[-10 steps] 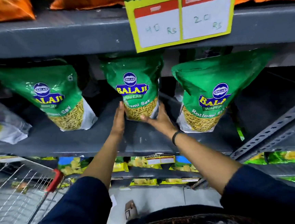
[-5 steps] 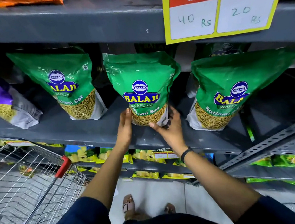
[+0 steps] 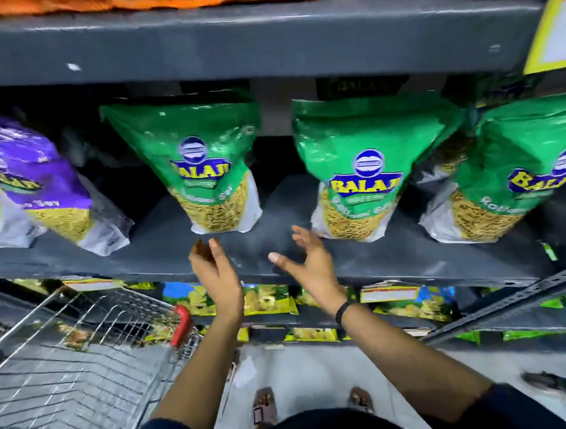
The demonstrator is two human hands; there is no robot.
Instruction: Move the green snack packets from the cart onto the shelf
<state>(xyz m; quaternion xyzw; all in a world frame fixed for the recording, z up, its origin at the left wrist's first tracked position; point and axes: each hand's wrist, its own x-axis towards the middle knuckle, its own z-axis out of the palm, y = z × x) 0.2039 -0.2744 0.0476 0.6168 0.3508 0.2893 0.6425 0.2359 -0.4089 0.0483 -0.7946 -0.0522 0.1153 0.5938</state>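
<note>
Three green snack packets stand upright on the grey shelf (image 3: 161, 249): a left one (image 3: 201, 160), a middle one (image 3: 362, 159) and a right one (image 3: 524, 172). My left hand (image 3: 213, 275) hovers just below the left packet, fingers loosely curled, holding nothing. My right hand (image 3: 308, 263) is spread open beside the bottom left corner of the middle packet, apart from it. The wire cart (image 3: 82, 362) with its red handle sits at the lower left; I cannot see green packets inside it.
A purple snack packet (image 3: 22, 189) stands at the shelf's left end. Orange packets lie on the shelf above, and a yellow price sign (image 3: 559, 19) hangs at the right. Yellow-green packets (image 3: 268, 297) fill the lower shelves. My feet stand on the pale floor.
Both hands have let go of the middle green packet and pulled back from it toward me. The view has swung left, showing more of the cart and the purple packet.
</note>
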